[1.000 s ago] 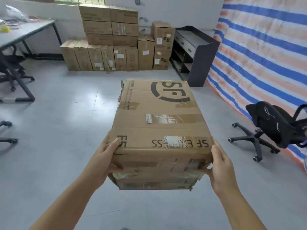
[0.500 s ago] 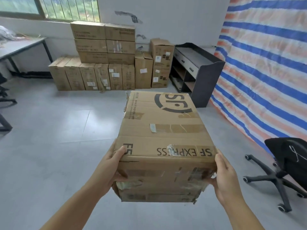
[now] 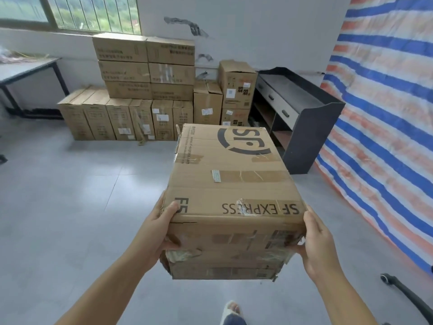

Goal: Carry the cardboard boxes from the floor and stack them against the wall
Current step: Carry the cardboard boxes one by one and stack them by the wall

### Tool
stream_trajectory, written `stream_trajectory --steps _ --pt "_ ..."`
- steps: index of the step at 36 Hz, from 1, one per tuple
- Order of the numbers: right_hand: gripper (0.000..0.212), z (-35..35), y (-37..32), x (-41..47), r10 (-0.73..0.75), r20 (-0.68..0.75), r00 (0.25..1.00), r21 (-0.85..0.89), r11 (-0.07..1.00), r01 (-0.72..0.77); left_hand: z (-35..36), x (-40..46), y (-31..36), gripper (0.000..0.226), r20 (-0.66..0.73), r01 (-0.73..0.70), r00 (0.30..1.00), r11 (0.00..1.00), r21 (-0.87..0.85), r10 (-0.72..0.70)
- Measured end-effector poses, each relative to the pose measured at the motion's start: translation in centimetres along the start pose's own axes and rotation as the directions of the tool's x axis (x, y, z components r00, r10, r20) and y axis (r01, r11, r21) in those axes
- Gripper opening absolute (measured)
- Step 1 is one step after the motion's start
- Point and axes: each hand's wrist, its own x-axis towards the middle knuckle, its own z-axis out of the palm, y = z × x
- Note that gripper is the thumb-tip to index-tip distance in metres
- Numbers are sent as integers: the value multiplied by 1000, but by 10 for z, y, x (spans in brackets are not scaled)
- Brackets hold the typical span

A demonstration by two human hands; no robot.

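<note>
A stack of boxes already stands against the wall, well beyond the fingers, so that part looks done; one box is in the air between both hands, not yet placed; left hand grips its near left corner, thumb on top, right hand clasps the near right corner; fingers underneath are hidden, the labels on the stack too blurred to read; only a shoe shows below.

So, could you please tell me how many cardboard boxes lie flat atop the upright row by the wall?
6: a left column of three and a right column of three, both on the upright boxes. Others may be hidden behind.
</note>
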Motion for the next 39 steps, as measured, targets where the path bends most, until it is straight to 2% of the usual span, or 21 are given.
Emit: stream_trajectory --steps 9,16,19,25,32,39 --pt "36 36 -52 221 -31 67 997 -14 999 32 84 185 61 41 -45 -10 999 999 -45 8" --pt "38 76 -69 346 -43 124 991 -15 999 45 112 307 97 37 -58 -14 998 999 -37 11" --pt "39 103 -73 400 -62 141 988 -37 997 67 119 366 113 44 -70 -16 997 999 -34 14" --pt "39 175 -82 512 -85 107 991 9 996 84 122 499 154 47 -52 -54 997 999 -7 53" --pt "40 258 -123 637 -104 77 992 50 994 100 126 648 237 44 -2 -89 996 996 28 89" --pt "40 320 -155 737 -122 18 992 106 987 119 134 766 294 43 34 -138 990 989 45 137"
